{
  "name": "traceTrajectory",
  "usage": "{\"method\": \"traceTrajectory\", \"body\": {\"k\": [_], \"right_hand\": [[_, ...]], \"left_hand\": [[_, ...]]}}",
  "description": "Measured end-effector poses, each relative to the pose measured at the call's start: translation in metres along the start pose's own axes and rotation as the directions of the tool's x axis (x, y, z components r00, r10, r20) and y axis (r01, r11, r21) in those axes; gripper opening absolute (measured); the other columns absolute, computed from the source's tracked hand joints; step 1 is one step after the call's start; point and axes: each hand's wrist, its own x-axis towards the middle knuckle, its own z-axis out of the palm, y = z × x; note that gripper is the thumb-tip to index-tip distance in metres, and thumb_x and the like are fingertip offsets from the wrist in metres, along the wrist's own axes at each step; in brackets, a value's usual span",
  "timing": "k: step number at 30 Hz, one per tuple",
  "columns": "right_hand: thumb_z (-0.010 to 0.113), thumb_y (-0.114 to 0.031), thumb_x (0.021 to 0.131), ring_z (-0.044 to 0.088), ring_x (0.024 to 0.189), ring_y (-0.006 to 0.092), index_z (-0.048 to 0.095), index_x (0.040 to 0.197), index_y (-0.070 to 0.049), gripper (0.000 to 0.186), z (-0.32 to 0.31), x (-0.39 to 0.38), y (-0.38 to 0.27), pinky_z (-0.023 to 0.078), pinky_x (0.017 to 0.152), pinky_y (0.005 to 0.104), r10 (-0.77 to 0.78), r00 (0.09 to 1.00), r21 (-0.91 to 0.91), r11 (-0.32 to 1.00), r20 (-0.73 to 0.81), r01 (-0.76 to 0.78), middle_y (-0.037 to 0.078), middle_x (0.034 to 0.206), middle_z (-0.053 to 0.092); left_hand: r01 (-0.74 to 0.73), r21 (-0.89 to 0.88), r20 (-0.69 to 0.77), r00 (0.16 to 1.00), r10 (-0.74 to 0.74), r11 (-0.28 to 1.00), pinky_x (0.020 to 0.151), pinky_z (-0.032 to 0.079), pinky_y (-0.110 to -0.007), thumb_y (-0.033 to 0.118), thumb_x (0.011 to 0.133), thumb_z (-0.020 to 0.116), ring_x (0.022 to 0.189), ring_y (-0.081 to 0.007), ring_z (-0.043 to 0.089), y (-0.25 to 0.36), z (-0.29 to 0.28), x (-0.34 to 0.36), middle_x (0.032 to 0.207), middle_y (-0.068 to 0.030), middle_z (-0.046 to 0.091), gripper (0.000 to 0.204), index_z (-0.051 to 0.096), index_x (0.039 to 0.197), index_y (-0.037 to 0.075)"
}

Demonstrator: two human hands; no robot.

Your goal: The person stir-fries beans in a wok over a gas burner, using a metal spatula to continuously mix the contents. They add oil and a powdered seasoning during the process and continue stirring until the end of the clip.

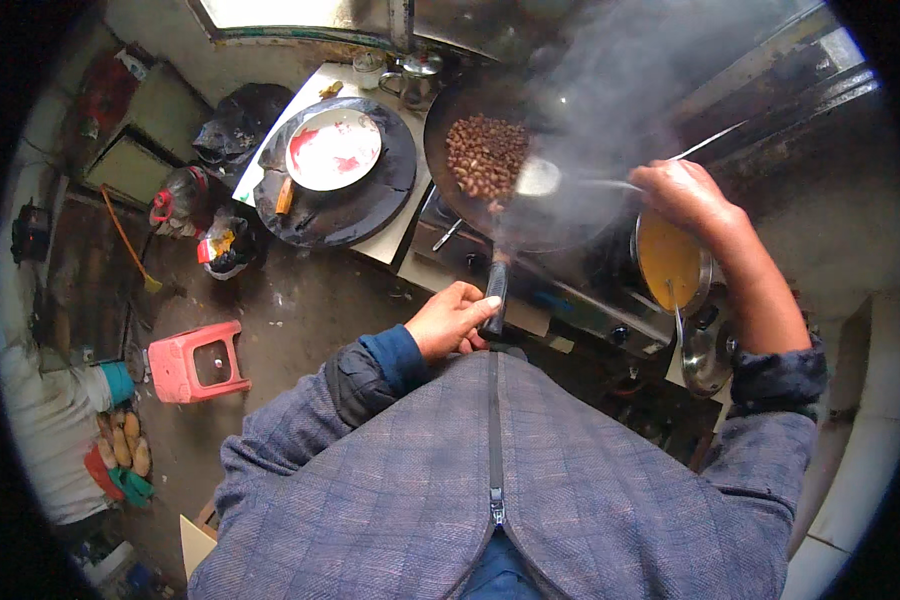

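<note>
A dark wok (pixel 440 150) sits on the stove, with many small brown, nut-like pieces (pixel 487 155) heaped in its left part. My left hand (pixel 454 318) is closed round the black wok handle (pixel 497 290) on the near side. Over the wok's right part, my right hand (pixel 682 193) grips a long-handled metal utensil (pixel 538 177) with a pale rounded head. That head lies by the right edge of the brown pieces. Steam blurs it, so I cannot tell whether it is a ladle or a spatula. The same steam hides much of the wok's right side.
Right of the wok stands a pot (pixel 667 250) of yellow-orange liquid with a spoon-like handle in it; a metal lid (pixel 707 360) is nearby. Left, a white bowl (pixel 334 148) with red smears and a wooden-handled knife (pixel 285 196) rest on a round board (pixel 400 180). A pink stool (pixel 198 362) stands on the floor.
</note>
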Motion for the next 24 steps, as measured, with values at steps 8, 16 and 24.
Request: {"method": "traceTrajectory", "body": {"k": [8,16,24], "right_hand": [[0.066,-0.014,0.098,0.072,0.107,0.0442,0.074,0.126,-0.01,0.03,0.013,0.017,-0.089,0.057,0.093,0.0511,0.008,0.983,0.418,0.905,0.184,-0.085,0.025,0.111,0.075],[0.059,-0.014,0.1,0.068,0.118,0.0462,0.07,0.132,-0.008,0.035,0.079,0.068,-0.077,0.053,0.101,0.0542,0.348,0.937,0.563,0.772,0.014,-0.295,0.026,0.12,0.073],[0.047,-0.017,0.109,0.056,0.056,0.0104,0.054,0.153,-0.005,0.046,0.059,-0.009,-0.04,0.046,0.048,0.0272,0.375,0.842,0.866,0.165,0.387,-0.472,0.004,0.084,0.068]], "left_hand": [[-0.065,0.051,-0.031,0.997,0.067,0.997,0.064,0.061,-0.031,0.035,0.107,0.069,0.082,-0.0234,0.076,0.022,-0.059,-0.015,0.115,-0.0187,0.068,0.061,0.041,0.144,-0.005],[-0.158,0.073,-0.236,0.957,0.171,0.985,0.057,0.059,-0.03,0.029,0.104,0.073,0.077,-0.0227,0.076,0.091,-0.114,-0.008,0.11,-0.0182,0.068,0.062,0.04,0.142,-0.008],[-0.211,0.283,-0.398,0.862,0.315,0.935,0.052,0.059,-0.032,0.028,0.102,0.074,0.07,-0.0223,0.075,0.157,-0.225,0.052,0.103,-0.018,0.069,0.06,0.041,0.138,-0.008]]}}
